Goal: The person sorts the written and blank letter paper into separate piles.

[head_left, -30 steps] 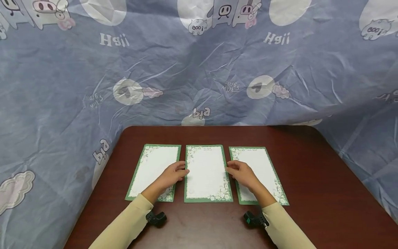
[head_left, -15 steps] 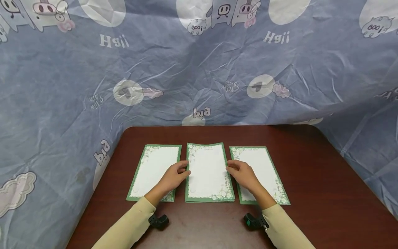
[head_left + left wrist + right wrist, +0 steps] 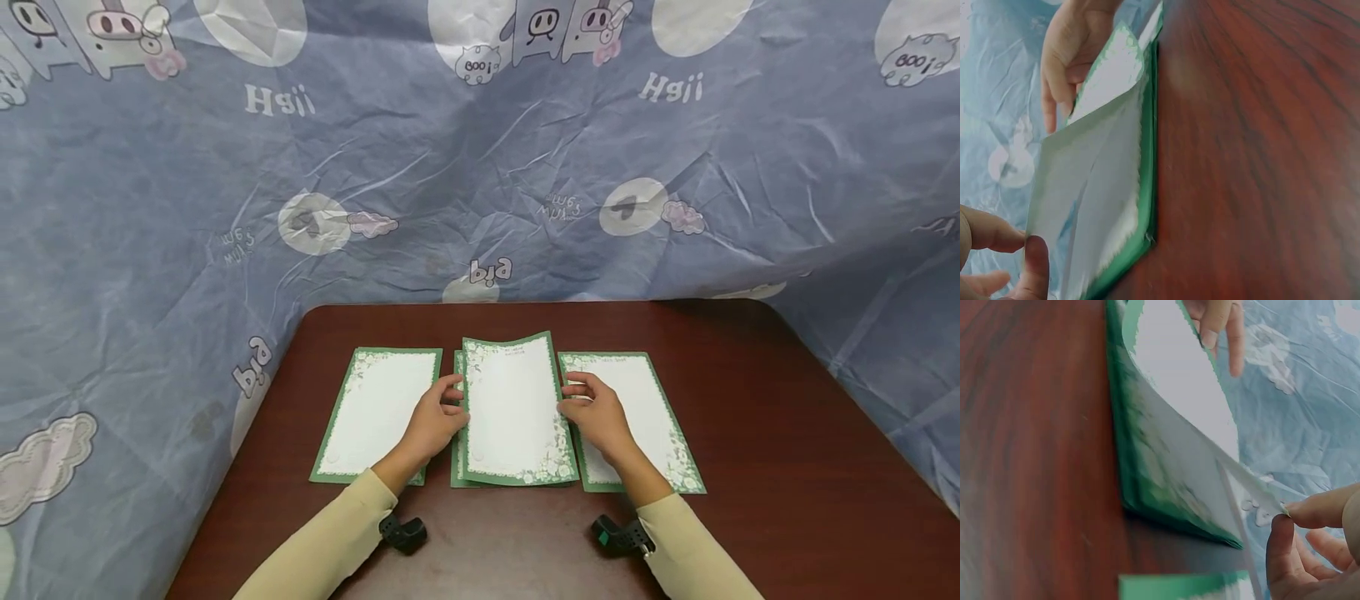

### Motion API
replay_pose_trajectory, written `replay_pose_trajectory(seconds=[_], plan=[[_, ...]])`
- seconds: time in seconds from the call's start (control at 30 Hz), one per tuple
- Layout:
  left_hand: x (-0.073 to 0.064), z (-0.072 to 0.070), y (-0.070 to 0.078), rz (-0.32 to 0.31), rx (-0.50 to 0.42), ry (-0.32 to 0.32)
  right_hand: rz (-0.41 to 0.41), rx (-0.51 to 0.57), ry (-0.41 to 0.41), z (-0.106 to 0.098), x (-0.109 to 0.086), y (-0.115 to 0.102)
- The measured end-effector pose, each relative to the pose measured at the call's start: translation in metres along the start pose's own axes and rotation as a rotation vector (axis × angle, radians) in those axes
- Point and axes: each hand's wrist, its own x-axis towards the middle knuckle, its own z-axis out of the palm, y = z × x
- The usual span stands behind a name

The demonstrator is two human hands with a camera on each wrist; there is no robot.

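A sheet of paper (image 3: 516,408) with a green floral border is raised off the middle stack (image 3: 456,467) of matching sheets. My left hand (image 3: 435,417) pinches its left edge between thumb and fingers, and my right hand (image 3: 598,414) pinches the right edge. In the left wrist view the lifted sheet (image 3: 1085,162) bends upward, its underside showing above the green-edged stack (image 3: 1147,206). The right wrist view shows thumb and forefinger of the right hand (image 3: 1316,544) closed on the edge of the sheet (image 3: 1179,375).
A left stack of bordered paper (image 3: 382,400) and a right stack of bordered paper (image 3: 637,417) lie on either side, partly under the forearms. The brown table (image 3: 750,417) reaches back to a blue printed cloth (image 3: 450,167).
The top sheet of the middle stack has come up, and moved slightly right and away, uncovering the sheets below. Both hands have risen with it; the left has also shifted right.
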Motion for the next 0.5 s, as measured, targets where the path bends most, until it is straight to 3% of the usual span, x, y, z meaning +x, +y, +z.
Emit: replay_pose_trajectory(seconds=[0.3,0.5], plan=[[0.021,0.038,0.018,0.02,0.018,-0.09,0.008,-0.051,0.072,-0.052,-0.007,-0.001],[0.034,0.071,0.026,0.023,0.017,-0.155,-0.002,-0.161,0.107,-0.08,-0.016,0.006]])
